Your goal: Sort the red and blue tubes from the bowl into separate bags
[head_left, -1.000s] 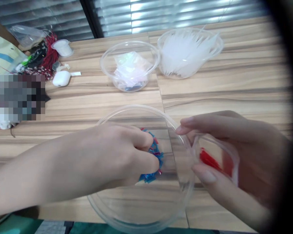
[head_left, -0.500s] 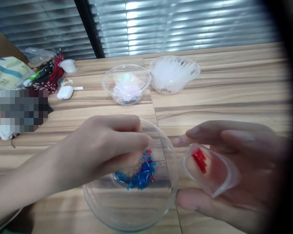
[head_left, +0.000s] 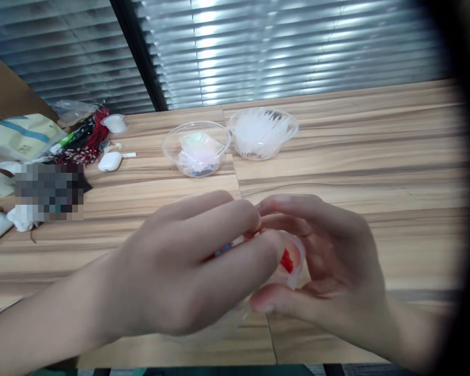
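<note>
Right hand [head_left: 329, 266] cupped a small clear cup [head_left: 295, 261] with red bits inside, just above the wooden table [head_left: 376, 172]. Left hand [head_left: 188, 271] pinched some tiny colored pieces at its rim.

A small clear plastic cup [head_left: 295, 258] sits cradled in the right hand [head_left: 329, 266], tipped on its side with its mouth toward nine o'clock and a few short red tube pieces [head_left: 286, 260] inside. The left hand [head_left: 196, 261] meets it from nine o'clock, fingertips pinched at the cup's mouth on small pieces (a blue bit [head_left: 223, 250] shows, the rest hidden).
</note>
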The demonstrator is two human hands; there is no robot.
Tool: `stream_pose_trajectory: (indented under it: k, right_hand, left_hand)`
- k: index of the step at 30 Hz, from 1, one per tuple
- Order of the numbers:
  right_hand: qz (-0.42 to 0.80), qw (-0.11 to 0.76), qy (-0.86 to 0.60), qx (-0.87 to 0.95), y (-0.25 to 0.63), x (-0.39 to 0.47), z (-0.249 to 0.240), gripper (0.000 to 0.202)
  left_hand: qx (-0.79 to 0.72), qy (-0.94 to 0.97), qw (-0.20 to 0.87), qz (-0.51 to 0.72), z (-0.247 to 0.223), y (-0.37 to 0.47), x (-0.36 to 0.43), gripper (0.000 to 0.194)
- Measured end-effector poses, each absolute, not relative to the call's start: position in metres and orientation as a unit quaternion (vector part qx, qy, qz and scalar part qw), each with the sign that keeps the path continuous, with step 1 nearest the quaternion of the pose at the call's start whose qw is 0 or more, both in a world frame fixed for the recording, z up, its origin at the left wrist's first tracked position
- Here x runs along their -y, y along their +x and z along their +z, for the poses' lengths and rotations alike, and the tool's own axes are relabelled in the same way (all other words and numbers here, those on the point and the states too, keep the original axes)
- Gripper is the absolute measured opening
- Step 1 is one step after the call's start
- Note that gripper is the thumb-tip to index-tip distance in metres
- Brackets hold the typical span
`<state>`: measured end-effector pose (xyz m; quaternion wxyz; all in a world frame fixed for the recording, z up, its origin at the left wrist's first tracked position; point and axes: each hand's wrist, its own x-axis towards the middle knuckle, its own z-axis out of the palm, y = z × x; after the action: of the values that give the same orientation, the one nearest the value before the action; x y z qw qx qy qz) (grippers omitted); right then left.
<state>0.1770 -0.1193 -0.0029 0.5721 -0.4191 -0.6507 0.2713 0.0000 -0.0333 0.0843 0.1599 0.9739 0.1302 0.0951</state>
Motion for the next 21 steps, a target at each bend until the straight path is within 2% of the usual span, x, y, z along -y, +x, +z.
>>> stream_pose_trajectory:
  k: [6,14,21]
  right_hand:
    - [0.278,0.574,-0.375,0.673,0.1771,0.1168,0.0016,0.082]
    - [0.263,0.578,-0.361,0.683,0.1764,0.1126,-0.0002,0.084]
    - [0.26,0.571,-0.354,0.694,0.177,0.1114,0.0007,0.082]
  left_hand:
    - [-0.076,0.978,0.137,0.136,0.0791,-0.0002,0.0373,0.045]
    - [-0.035,0.968,0.187,0.163,0.078,-0.0038,0.0338,0.019]
    - [-0.062,0.966,0.193,0.161,0.0793,-0.0003,0.0339,0.027]
